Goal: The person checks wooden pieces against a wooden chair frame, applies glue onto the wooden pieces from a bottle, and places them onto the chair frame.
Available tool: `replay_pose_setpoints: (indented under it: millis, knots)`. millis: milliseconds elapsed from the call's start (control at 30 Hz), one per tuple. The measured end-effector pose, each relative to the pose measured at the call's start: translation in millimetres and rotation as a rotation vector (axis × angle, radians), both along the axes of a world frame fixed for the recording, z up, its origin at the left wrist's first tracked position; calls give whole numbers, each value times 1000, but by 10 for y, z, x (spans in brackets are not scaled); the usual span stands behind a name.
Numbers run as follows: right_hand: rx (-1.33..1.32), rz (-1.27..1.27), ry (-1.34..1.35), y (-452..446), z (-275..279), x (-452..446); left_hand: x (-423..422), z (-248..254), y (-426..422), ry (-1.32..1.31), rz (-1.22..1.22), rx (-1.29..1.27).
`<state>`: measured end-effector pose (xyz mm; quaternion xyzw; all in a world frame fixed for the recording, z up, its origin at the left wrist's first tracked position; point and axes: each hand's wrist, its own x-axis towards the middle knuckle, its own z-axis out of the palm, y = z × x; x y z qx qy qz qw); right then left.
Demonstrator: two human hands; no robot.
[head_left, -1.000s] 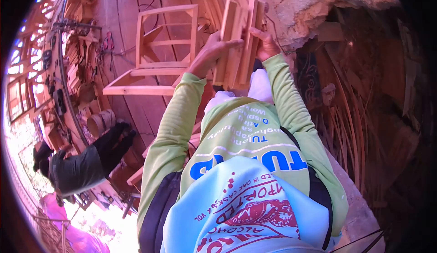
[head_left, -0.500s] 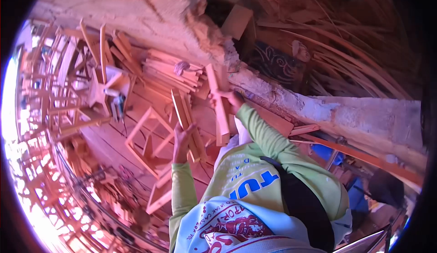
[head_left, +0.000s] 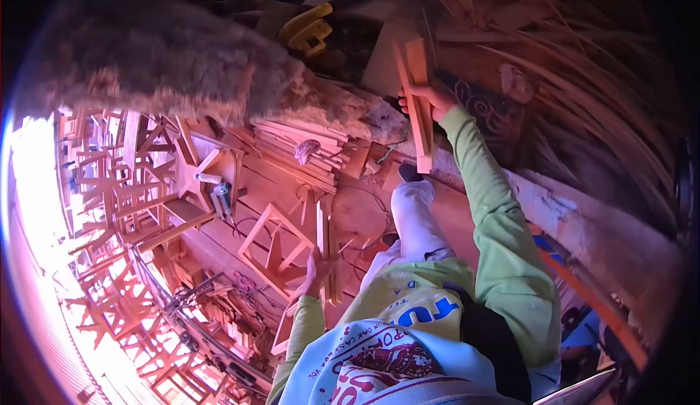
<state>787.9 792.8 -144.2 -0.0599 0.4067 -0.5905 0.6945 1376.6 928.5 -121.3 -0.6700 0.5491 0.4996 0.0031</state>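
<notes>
My right hand (head_left: 435, 100) is stretched forward over the broken wall edge, its fingers closed round a pair of wooden strips (head_left: 418, 117) that cross slightly. Lower down, my left hand (head_left: 319, 270) grips a bundle of wooden pieces (head_left: 327, 248) held upright near my left side. Part of that hand's fingers is hidden behind the wood. Just left of it on the floor stands a small wooden frame (head_left: 271, 219).
A low rough wall (head_left: 350, 110) runs across ahead of me. Beyond it lie a yellow power tool (head_left: 308, 32) and long thin offcuts (head_left: 583, 99). Stacked strips (head_left: 299, 150), a cordless drill (head_left: 222, 199) and many wooden chair frames (head_left: 117, 259) are on the left.
My right hand has moved forward and right with its strips, past the wall edge. My left hand keeps its bundle, now lower and further right in view. The camera view has shifted.
</notes>
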Motion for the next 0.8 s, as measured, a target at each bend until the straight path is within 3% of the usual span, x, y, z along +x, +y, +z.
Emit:
replay_pose_setpoints:
  millis: [167, 300, 400, 500, 700, 800]
  knots:
    - [43, 33, -107, -1341, -639, -328, -265, 139, 96, -55, 64, 28]
    - [162, 34, -99, -2172, -765, -288, -606, 306, 121, -36, 130, 14]
    - [288, 97, 119, -2579, -831, -156, -640, 296, 202, -25, 183, 35]
    - [342, 37, 630, -2949, -1056, -132, -712, 224, 305, 87, 293, 31]
    - [289, -185, 447, -2940, -970, -86, -915, 370, 340, 82, 372, 54]
    - [140, -4, 736, -2887, -1439, -234, -941, 465, 308, 130, 398, 14]
